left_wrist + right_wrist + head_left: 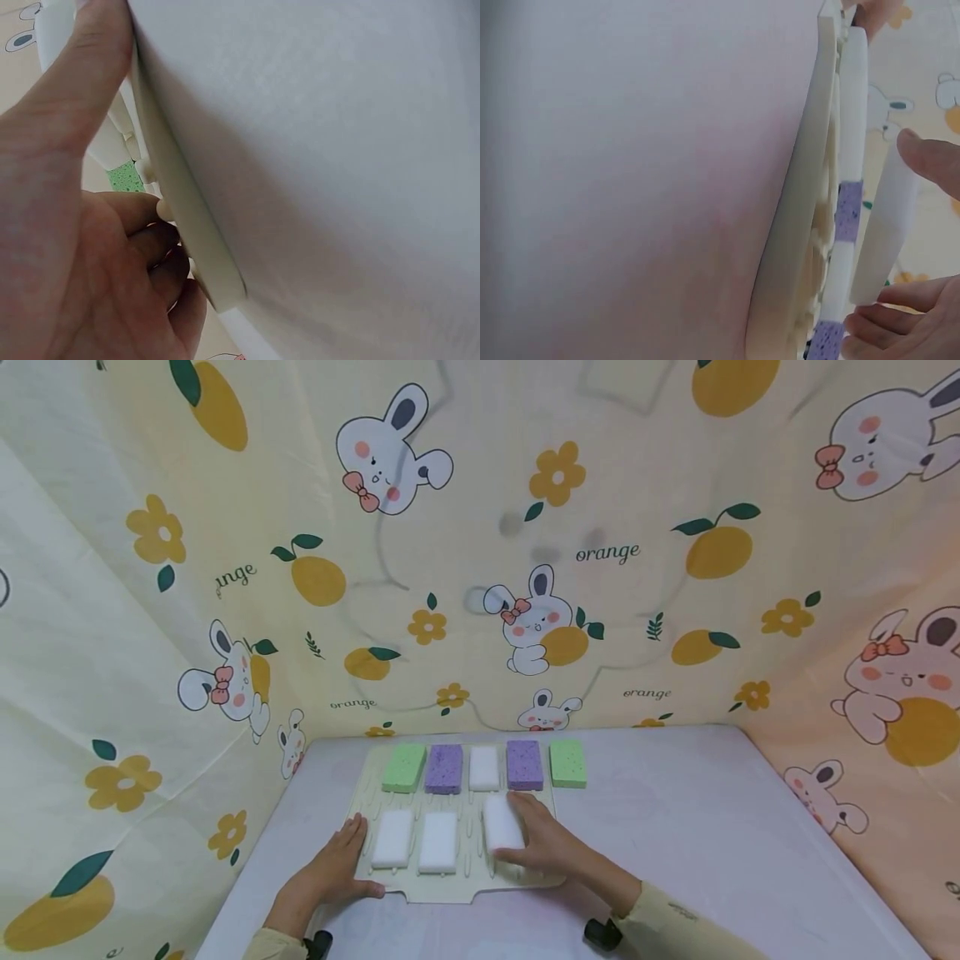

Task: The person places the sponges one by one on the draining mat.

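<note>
A cream board with raised pegs (442, 889) lies on the table. My right hand (543, 839) pinches a white sponge (501, 821) between thumb and fingers; in the right wrist view this sponge (889, 217) is raised off the board. Relaxed fingers of my left hand (337, 860) touch the board's left edge, its thumb at the near left corner. Two white sponges (392, 838) sit in the near row. Along the far row stand a green sponge (403, 768), a purple sponge (444, 768), a white sponge (483, 768), another purple sponge (524, 765) and another green sponge (568, 764).
The white-covered table (675, 827) extends to the right of the board. A patterned cloth (465, 543) with rabbits and oranges hangs behind and along both sides. Black straps (602, 933) are on the wrists.
</note>
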The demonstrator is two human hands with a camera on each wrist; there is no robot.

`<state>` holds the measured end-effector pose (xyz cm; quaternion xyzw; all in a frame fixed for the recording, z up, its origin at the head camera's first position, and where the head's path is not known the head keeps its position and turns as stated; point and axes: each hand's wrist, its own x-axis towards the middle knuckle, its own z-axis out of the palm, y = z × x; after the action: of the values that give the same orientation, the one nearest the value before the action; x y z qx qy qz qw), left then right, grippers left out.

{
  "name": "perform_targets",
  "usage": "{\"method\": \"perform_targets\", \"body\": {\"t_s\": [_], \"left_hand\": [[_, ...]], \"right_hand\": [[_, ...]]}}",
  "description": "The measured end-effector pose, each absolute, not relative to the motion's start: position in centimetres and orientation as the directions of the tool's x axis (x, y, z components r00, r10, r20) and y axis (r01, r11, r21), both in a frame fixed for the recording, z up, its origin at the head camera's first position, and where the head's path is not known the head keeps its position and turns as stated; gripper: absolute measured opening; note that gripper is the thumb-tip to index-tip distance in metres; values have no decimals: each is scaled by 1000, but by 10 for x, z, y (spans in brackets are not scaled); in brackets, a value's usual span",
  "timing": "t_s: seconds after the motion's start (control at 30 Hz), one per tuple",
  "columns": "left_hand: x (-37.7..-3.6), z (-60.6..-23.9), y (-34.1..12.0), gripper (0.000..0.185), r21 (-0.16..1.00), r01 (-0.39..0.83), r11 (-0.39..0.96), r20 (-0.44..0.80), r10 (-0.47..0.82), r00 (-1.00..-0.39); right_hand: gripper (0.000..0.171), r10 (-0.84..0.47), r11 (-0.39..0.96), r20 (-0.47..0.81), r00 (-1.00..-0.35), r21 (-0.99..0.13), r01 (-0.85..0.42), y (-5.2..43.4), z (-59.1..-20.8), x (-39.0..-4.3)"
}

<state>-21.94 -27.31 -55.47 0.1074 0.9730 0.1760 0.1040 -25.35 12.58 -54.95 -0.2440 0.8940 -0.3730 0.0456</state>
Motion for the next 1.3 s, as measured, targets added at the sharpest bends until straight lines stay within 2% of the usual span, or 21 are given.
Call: {"method": "perform_targets", "body": {"t_s": [0.3, 1.3], "left_hand": [[-220, -554, -273, 134, 354, 169, 920, -171, 241, -955], [-220, -555, -274, 133, 352, 197, 915, -156, 265, -952]], "right_hand": [[110, -505, 614, 90, -858, -662, -430, 111, -547, -250], [122, -486, 693, 28, -874, -597, -405, 96, -553, -251]]}}
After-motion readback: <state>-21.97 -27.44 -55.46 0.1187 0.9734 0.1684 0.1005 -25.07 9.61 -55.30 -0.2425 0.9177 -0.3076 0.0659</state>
